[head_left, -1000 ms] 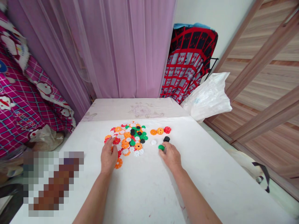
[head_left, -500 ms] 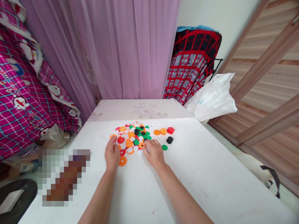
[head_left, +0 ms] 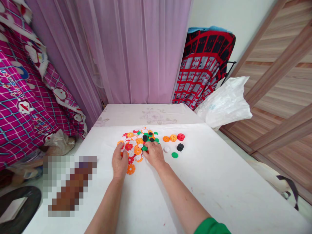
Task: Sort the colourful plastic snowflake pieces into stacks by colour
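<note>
A loose pile of small flower-shaped plastic discs (head_left: 137,149) in orange, red, white, green and black lies on the white-covered table (head_left: 151,201). My left hand (head_left: 120,162) rests at the pile's left edge, thumb and fingers apart, with nothing seen in it. Reaching into the right side of the pile, my right hand (head_left: 155,155) has its fingers bent down around the discs; what sits between the fingertips is mostly hidden. Close to my left wrist is a single orange disc (head_left: 131,169).
Right of the pile sit separate orange (head_left: 166,139), yellow-orange (head_left: 173,138), red (head_left: 180,137), black (head_left: 180,147), white (head_left: 166,149) and green (head_left: 175,155) discs, some stacked. A white plastic bag (head_left: 224,102) stands beyond the table's right edge. Purple curtains (head_left: 138,52) hang behind.
My right hand has shifted left, further into the pile, uncovering the white disc beside the green one. My left hand stays by the pile. The view has turned slightly left.
</note>
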Demonstrator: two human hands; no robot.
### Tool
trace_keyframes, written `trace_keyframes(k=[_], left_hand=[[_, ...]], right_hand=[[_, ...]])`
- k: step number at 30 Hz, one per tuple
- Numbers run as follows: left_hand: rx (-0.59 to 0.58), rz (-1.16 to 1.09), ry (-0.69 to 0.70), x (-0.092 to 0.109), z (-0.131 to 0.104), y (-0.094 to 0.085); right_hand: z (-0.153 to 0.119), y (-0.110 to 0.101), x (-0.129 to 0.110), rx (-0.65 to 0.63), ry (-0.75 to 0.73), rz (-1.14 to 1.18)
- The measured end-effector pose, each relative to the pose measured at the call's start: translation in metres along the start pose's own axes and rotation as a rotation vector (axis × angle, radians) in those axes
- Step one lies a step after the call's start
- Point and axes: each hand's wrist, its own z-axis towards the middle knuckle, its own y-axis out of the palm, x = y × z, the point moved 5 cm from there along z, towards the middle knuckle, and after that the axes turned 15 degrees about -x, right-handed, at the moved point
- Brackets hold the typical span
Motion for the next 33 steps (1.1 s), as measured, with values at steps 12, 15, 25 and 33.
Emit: trace_keyframes(k=[12, 15, 25, 33], left_hand=[[-0.026, -0.022, -0.031, 0.001, -0.001, 0.000], [-0.034, -0.018, -0.044, 0.001, 0.000, 0.000], [-0.036, 0.017, -0.034, 0.003, -0.001, 0.000], [-0.050, -0.032, -0.106, 0.005, -0.001, 0.000]], right_hand=[[-0.090, -0.029, 0.112, 0.239, 0.334, 0.130], [-0.096, -0.029, 0.128, 0.221, 0.410, 0.111], [-0.090, -0.025, 0.125, 0.155, 0.439, 0.026], [-0.092, -0.026, 0.123, 0.119, 0.455, 0.031]])
